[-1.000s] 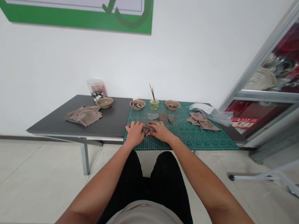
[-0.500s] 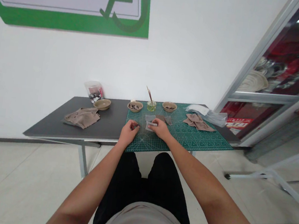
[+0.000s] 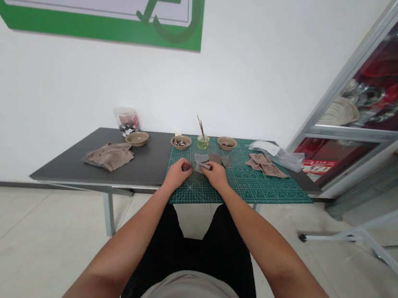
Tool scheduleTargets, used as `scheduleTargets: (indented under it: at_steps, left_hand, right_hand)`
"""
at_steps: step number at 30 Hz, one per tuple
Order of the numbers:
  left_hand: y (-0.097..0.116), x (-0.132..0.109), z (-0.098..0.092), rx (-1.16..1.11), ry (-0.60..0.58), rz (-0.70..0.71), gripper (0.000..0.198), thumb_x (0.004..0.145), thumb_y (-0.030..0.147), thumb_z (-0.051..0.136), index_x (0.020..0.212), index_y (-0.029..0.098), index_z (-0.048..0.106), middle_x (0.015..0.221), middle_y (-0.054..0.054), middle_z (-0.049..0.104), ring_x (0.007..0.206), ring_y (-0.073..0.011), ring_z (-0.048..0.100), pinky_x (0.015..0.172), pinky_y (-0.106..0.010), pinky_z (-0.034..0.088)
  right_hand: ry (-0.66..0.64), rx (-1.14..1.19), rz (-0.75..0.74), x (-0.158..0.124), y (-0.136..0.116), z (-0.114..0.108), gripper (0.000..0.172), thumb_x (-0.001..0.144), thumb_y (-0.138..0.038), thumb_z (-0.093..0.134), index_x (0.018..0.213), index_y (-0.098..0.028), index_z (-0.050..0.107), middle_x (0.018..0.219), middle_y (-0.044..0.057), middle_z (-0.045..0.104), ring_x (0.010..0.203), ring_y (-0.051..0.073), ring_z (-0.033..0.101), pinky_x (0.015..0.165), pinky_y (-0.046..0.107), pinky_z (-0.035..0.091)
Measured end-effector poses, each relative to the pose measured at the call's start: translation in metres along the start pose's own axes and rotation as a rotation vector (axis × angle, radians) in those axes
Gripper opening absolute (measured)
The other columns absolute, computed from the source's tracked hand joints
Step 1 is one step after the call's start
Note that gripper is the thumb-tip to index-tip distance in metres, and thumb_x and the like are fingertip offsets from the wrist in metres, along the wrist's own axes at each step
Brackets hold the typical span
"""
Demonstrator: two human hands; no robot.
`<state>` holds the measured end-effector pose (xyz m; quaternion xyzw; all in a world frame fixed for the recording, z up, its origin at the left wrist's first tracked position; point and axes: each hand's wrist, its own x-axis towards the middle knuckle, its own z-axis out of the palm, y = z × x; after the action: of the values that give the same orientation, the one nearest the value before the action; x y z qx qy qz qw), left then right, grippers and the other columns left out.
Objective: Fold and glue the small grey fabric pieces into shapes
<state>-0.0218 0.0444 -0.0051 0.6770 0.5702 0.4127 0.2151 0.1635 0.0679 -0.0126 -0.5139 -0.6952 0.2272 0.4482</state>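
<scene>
Both my hands rest on a green cutting mat [image 3: 252, 184] on a dark grey table [image 3: 73, 172]. My left hand [image 3: 177, 174] is curled, pinching a small dark piece [image 3: 186, 167] at its fingertips. My right hand [image 3: 214, 174] is closed round a small grey folded sheet [image 3: 201, 166]. Just beyond them lie a few grey and brown sheets [image 3: 214, 159]. Behind those stand a bowl of small dark pieces [image 3: 181, 141], a glass jar with brushes [image 3: 203, 141] and a second bowl [image 3: 227, 143].
A tan cloth [image 3: 110, 154] lies on the table's left part, with an empty bowl [image 3: 137, 137] and a plastic tub [image 3: 126, 120] behind it. Another tan cloth [image 3: 265, 164] and a clear bag [image 3: 285, 156] are at the right. A metal-framed glass cabinet [image 3: 371, 107] stands to the right.
My hands lay flat and pressed together on the mat a second ago. They have since lifted and parted, the left pinching a small dark piece, the right holding a grey sheet.
</scene>
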Motion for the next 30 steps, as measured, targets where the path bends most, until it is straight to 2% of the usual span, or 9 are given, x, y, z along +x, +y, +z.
scheduleTargets:
  at_steps: [2, 6, 10, 12, 16, 21, 26, 30]
  left_hand:
    - [-0.002, 0.001, 0.002, -0.006, -0.009, 0.002, 0.011, 0.074, 0.023, 0.061, 0.084, 0.021, 0.058, 0.072, 0.004, 0.058, 0.066, -0.0118, 0.052, 0.065, -0.024, 0.040]
    - [-0.005, 0.001, 0.002, 0.006, -0.017, -0.006, 0.012, 0.073, 0.023, 0.063, 0.084, 0.020, 0.060, 0.069, 0.004, 0.057, 0.065, -0.0118, 0.052, 0.063, -0.024, 0.039]
    - [-0.005, 0.000, 0.000, 0.033, -0.030, -0.018, 0.015, 0.074, 0.025, 0.063, 0.088, 0.020, 0.061, 0.066, 0.004, 0.057, 0.062, -0.0123, 0.052, 0.061, -0.024, 0.039]
    - [-0.004, 0.000, -0.001, 0.021, -0.024, -0.010, 0.017, 0.074, 0.024, 0.063, 0.091, 0.019, 0.062, 0.068, 0.004, 0.059, 0.063, -0.0126, 0.054, 0.062, -0.024, 0.040]
    - [-0.005, 0.000, 0.000, 0.010, -0.025, -0.018, 0.010, 0.073, 0.023, 0.063, 0.083, 0.019, 0.064, 0.071, 0.001, 0.063, 0.067, -0.0138, 0.057, 0.064, -0.025, 0.042]
    - [-0.005, -0.003, 0.000, 0.022, -0.040, 0.036, 0.011, 0.073, 0.020, 0.062, 0.083, 0.019, 0.067, 0.079, 0.000, 0.068, 0.073, -0.0143, 0.059, 0.069, -0.026, 0.043]
    - [-0.004, -0.005, -0.002, 0.036, -0.041, 0.043, 0.011, 0.073, 0.021, 0.062, 0.083, 0.020, 0.067, 0.081, -0.001, 0.068, 0.075, -0.0152, 0.060, 0.070, -0.026, 0.044]
    - [-0.002, -0.006, -0.002, 0.057, -0.047, 0.050, 0.008, 0.073, 0.021, 0.062, 0.081, 0.020, 0.066, 0.081, 0.000, 0.068, 0.074, -0.0153, 0.059, 0.069, -0.026, 0.043]
  right_hand:
    - [0.022, -0.025, -0.001, -0.002, 0.000, 0.001, 0.019, 0.076, -0.033, 0.062, 0.083, -0.018, 0.070, 0.071, 0.001, 0.065, 0.066, 0.016, 0.056, 0.065, 0.027, 0.040]
    - [0.025, 0.008, -0.028, -0.004, 0.000, 0.003, 0.028, 0.072, -0.034, 0.067, 0.094, -0.017, 0.068, 0.080, 0.002, 0.067, 0.070, 0.016, 0.058, 0.066, 0.027, 0.041]
    - [0.041, -0.033, -0.006, -0.004, 0.001, 0.005, 0.017, 0.076, -0.034, 0.063, 0.080, -0.018, 0.067, 0.068, 0.000, 0.063, 0.064, 0.015, 0.054, 0.063, 0.026, 0.039]
    - [0.049, -0.014, -0.018, -0.005, 0.000, 0.006, 0.017, 0.075, -0.033, 0.064, 0.083, -0.018, 0.067, 0.071, 0.000, 0.064, 0.064, 0.015, 0.055, 0.064, 0.026, 0.039]
    - [-0.062, -0.056, -0.057, -0.007, -0.002, 0.005, 0.014, 0.075, -0.030, 0.064, 0.082, -0.019, 0.068, 0.073, 0.001, 0.067, 0.066, 0.016, 0.057, 0.065, 0.026, 0.039]
    - [0.035, -0.089, -0.029, -0.010, -0.006, 0.004, 0.014, 0.079, -0.032, 0.060, 0.082, -0.019, 0.064, 0.072, 0.001, 0.066, 0.065, 0.015, 0.056, 0.065, 0.026, 0.038]
    - [-0.056, -0.209, -0.072, -0.010, -0.007, 0.006, 0.011, 0.079, -0.030, 0.059, 0.078, -0.020, 0.064, 0.072, 0.002, 0.065, 0.066, 0.016, 0.055, 0.063, 0.026, 0.035]
    - [0.001, -0.179, -0.080, -0.011, -0.007, 0.005, 0.014, 0.080, -0.032, 0.059, 0.083, -0.020, 0.066, 0.072, 0.001, 0.065, 0.065, 0.016, 0.055, 0.064, 0.026, 0.037]
